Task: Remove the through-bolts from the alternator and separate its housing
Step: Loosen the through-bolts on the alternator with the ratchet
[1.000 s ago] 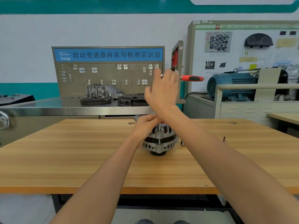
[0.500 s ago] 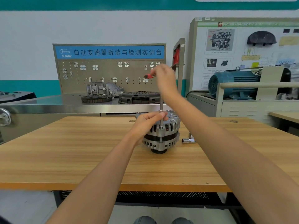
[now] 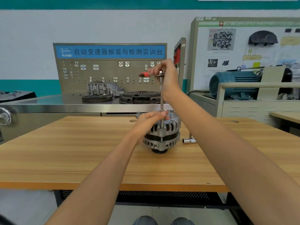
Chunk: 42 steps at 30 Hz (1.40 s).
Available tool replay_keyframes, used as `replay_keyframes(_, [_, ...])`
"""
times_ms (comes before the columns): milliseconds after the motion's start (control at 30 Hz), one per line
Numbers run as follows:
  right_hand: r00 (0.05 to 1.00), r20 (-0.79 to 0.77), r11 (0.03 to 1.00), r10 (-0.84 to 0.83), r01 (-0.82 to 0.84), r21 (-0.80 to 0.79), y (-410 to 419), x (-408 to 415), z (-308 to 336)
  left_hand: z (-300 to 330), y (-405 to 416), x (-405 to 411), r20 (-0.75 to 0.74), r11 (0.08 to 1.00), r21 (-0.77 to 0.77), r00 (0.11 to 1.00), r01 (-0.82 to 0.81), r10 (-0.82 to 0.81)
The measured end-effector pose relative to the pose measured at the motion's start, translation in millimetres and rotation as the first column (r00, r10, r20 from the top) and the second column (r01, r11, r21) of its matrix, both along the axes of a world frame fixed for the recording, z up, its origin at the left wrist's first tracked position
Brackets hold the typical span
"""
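Observation:
A silver alternator [image 3: 164, 135] with a black middle band stands pulley-down on the wooden table [image 3: 81, 151]. A ratchet wrench [image 3: 146, 74] with a red handle sits atop a long vertical extension bar [image 3: 161, 101] whose lower end meets a through-bolt at the alternator's front. My right hand [image 3: 167, 73] grips the ratchet head, the red handle pointing left. My left hand [image 3: 151, 119] rests on the alternator's top and pinches the extension bar between thumb and fingers.
A loose socket piece [image 3: 189, 140] lies on the table right of the alternator. Behind stand a steel bench with a gear ring [image 3: 97, 98], a clutch plate [image 3: 141, 97] and a pegboard [image 3: 110, 69]. A blue motor [image 3: 233, 83] sits at the right.
The ratchet handle swung from pointing right to pointing left. My right hand lifted slightly off the alternator, exposing the long extension bar. My left hand kept its hold.

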State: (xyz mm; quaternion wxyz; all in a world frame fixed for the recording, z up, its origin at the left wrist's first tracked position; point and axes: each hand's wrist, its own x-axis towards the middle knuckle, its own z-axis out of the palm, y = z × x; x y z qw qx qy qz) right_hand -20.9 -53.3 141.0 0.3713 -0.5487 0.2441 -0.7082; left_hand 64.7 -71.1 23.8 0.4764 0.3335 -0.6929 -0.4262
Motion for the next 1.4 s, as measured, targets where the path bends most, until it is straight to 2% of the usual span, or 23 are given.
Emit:
replay_keyframes(67, [0.969, 0.12, 0.973, 0.218, -0.225, 0.048, 3, -3, 6, 0, 0, 1, 0.016, 1.0, -0.001, 1.0, 0.006, -0.006])
replay_keyframes(100, [0.976, 0.103, 0.979, 0.194, -0.2, 0.05, 3, 0, 6, 0, 0, 2, 0.017, 1.0, -0.003, 1.0, 0.007, -0.007])
replay_keyframes(200, [0.934, -0.229, 0.957, -0.276, 0.245, -0.156, 3, 13, -8, -1, -3, 2, -0.006, 1.0, -0.016, 1.0, -0.002, 0.002])
replay_keyframes(233, [0.78, -0.362, 0.855, -0.51, 0.414, -0.313, 2, 14, -15, -2, -4, 1, -0.025, 1.0, -0.015, 1.0, -0.009, 0.008])
replay_keyframes(267, [0.512, -0.464, 0.691, -0.723, 0.545, -0.474, -1, 14, -21, -4, -6, -1, -0.041, 0.999, -0.019, 0.999, -0.026, 0.025])
replay_keyframes(333, [-0.006, -0.52, 0.397, -0.854, 0.638, -0.66, -6, 12, -31, -6, -8, -3, -0.062, 0.996, -0.025, 0.995, -0.083, 0.081])
replay_keyframes(367, [-0.093, -0.506, 0.33, -0.858, 0.654, -0.681, -7, 13, -33, -6, -9, -3, -0.064, 0.995, -0.023, 0.993, -0.097, 0.095])
replay_keyframes(433, [-0.004, -0.469, 0.344, -0.883, 0.675, -0.653, -7, 15, -30, -6, -10, -4, -0.059, 0.995, -0.028, 0.994, -0.096, 0.094])
replay_keyframes(533, [0.519, -0.443, 0.683, -0.731, 0.555, -0.475, -2, 14, -16, -2, -4, -2, -0.024, 0.999, -0.013, 0.999, -0.041, 0.041])
replay_keyframes(600, [0.858, -0.299, 0.906, -0.417, 0.366, -0.214, -1, 9, -5, 1, -1, 0, 0.015, 1.0, -0.008, 1.0, -0.02, 0.02])
replay_keyframes(633, [0.952, -0.176, 0.967, -0.25, 0.238, -0.087, 0, 7, 1, 2, -1, 1, 0.03, 1.0, -0.006, 0.999, -0.013, 0.013])
replay_keyframes(733, [0.988, 0.115, 0.991, 0.107, -0.116, 0.07, 0, -3, 10, 3, -2, 2, 0.053, 1.0, 0.006, 0.999, 0.002, -0.002])
replay_keyframes(800, [0.998, 0.045, 0.997, 0.048, -0.051, 0.062, 0, -3, 10, 3, -2, 3, 0.034, 1.0, 0.015, 0.999, 0.001, -0.001])
replay_keyframes(833, [0.988, -0.117, 0.995, -0.097, 0.099, 0.007, 0, -1, 6, 2, -2, 2, 0.017, 1.0, 0.016, 1.0, -0.005, 0.004])
replay_keyframes(867, [0.886, -0.34, 0.949, -0.315, 0.29, -0.125, -3, 0, 0, 2, -1, 1, -0.007, 1.0, 0.016, 1.0, -0.014, 0.014])
replay_keyframes(900, [0.636, -0.537, 0.832, -0.554, 0.448, -0.328, -6, 0, -7, 1, -2, 0, -0.034, 1.0, 0.016, 0.999, -0.019, 0.02])
replay_keyframes(967, [0.037, -0.578, 0.503, -0.815, 0.539, -0.675, -11, 0, -17, 0, -1, -1, -0.074, 1.0, 0.019, 0.997, -0.023, 0.024])
replay_keyframes(1000, [-0.108, -0.542, 0.407, -0.833, 0.544, -0.734, -12, 0, -18, 0, -1, -1, -0.078, 0.999, 0.016, 0.997, -0.029, 0.03])
replay_keyframes(1033, [-0.148, -0.517, 0.361, -0.843, 0.558, -0.747, -11, 2, -17, 0, 0, -2, -0.073, 0.999, 0.011, 0.997, -0.035, 0.036])
replay_keyframes(1100, [-0.112, -0.51, 0.365, -0.853, 0.57, -0.736, -11, 2, -13, 1, 1, -3, -0.062, 0.999, 0.003, 0.997, -0.04, 0.04])
replay_keyframes(1167, [0.032, -0.515, 0.446, -0.856, 0.549, -0.707, -11, -1, -10, 2, 2, -2, -0.055, 0.999, 0.0, 0.998, -0.033, 0.033])
replay_keyframes(1300, [0.753, -0.447, 0.875, -0.482, 0.39, -0.286, -9, -12, 1, 5, 4, 0, 0.056, 1.0, -0.008, 0.998, 0.015, -0.014])
replay_keyframes(1400, [0.981, -0.179, 0.997, -0.076, 0.079, 0.013, -9, -20, 6, 4, 1, 0, 0.074, 1.0, -0.023, 0.997, 0.011, -0.009])
